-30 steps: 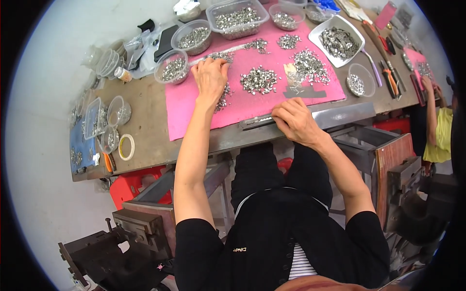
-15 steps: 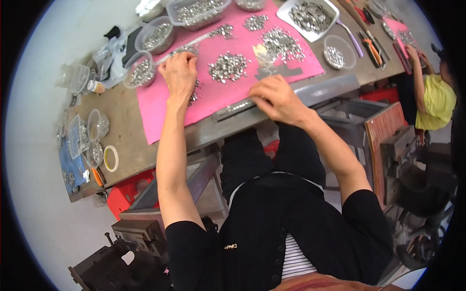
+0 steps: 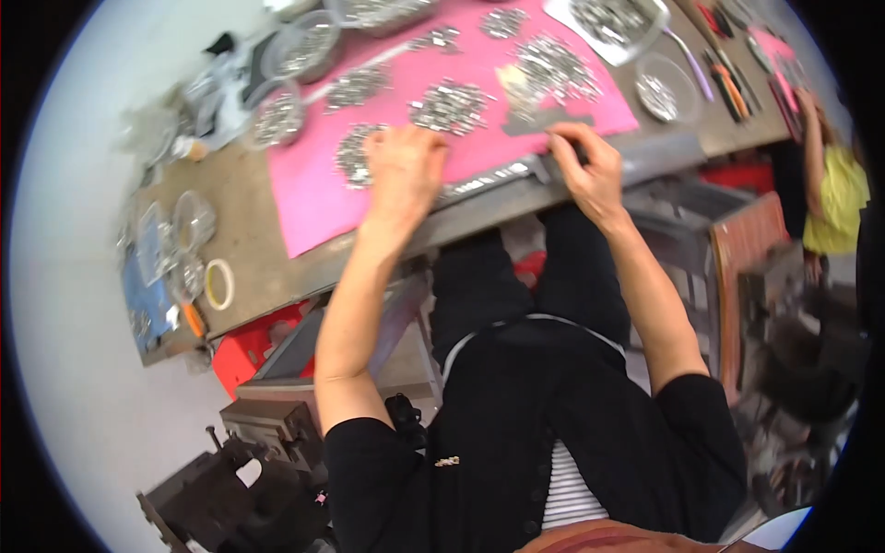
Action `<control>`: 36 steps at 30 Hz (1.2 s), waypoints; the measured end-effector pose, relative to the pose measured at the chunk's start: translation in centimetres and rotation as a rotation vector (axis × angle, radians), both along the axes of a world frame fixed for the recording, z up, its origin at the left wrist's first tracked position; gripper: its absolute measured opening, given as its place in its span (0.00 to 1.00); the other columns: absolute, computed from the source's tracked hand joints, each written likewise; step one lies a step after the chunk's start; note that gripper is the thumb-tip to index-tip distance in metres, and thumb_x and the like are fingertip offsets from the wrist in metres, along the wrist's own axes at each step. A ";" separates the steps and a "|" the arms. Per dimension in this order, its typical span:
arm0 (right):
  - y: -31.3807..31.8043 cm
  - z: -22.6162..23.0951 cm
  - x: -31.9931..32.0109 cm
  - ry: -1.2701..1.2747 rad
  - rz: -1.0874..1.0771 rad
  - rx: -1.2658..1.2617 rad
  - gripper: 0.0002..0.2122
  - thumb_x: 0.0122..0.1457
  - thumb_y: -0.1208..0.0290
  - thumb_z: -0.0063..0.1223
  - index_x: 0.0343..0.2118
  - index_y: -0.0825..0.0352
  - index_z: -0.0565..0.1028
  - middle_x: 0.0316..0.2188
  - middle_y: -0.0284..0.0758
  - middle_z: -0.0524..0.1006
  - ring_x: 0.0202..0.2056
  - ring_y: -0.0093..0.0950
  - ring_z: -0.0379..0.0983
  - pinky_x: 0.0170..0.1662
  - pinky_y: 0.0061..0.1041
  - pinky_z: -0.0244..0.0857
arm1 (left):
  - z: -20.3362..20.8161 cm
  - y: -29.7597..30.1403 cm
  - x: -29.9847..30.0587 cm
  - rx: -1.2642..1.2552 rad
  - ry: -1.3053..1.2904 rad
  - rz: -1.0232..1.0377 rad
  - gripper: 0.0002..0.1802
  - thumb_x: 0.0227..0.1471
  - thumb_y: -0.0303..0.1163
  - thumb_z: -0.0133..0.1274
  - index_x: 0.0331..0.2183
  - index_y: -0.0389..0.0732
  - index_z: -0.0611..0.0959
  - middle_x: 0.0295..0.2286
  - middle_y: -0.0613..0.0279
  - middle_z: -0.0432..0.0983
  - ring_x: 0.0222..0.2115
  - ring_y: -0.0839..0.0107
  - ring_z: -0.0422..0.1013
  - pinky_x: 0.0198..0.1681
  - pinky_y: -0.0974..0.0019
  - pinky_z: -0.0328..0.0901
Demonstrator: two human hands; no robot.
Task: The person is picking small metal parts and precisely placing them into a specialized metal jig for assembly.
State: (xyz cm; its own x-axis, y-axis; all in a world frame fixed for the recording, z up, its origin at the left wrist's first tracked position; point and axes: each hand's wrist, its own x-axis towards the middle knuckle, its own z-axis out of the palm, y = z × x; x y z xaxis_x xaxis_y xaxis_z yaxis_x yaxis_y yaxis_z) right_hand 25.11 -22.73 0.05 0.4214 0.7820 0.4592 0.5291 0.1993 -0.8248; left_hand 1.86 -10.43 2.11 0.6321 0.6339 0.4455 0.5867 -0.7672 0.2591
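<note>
My left hand (image 3: 406, 170) is closed, its fingers bent together over the pink mat (image 3: 309, 207), beside a heap of small shiny metal pieces (image 3: 352, 157). Its fingertips are blurred, and whatever they hold is too small to make out. Close to the mat's front edge lies a narrow dark metal bar fixture (image 3: 493, 177) with a row of small bright pieces in it. My right hand (image 3: 590, 170) is curled at the right end of that fixture, thumb and forefinger bent toward each other. I cannot make out anything between them. Behind the fixture lies a flat grey plate (image 3: 553, 124).
More heaps of metal pieces (image 3: 452, 106) lie farther back on the mat. Plastic tubs (image 3: 277, 120) stand at the left, a white tray (image 3: 636, 41) and a round tub (image 3: 687, 92) at the right. Pliers (image 3: 733, 97) lie beyond. Another person in yellow (image 3: 834, 194) works at far right.
My left hand has moved right and nearer, from the back left heap to beside the fixture. My right hand has shifted right along the fixture. The whole view has shifted slightly.
</note>
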 end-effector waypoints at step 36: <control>0.8 -3.9 3.9 0.009 0.103 -0.005 0.09 0.67 0.70 0.53 0.42 0.70 0.78 0.31 0.29 0.78 0.33 0.19 0.75 0.40 0.19 0.68 | -3.5 0.7 4.4 -0.008 -0.021 0.154 0.04 0.45 0.31 0.58 0.25 0.48 0.87 0.29 0.56 0.80 0.40 0.56 0.72 0.49 0.46 0.55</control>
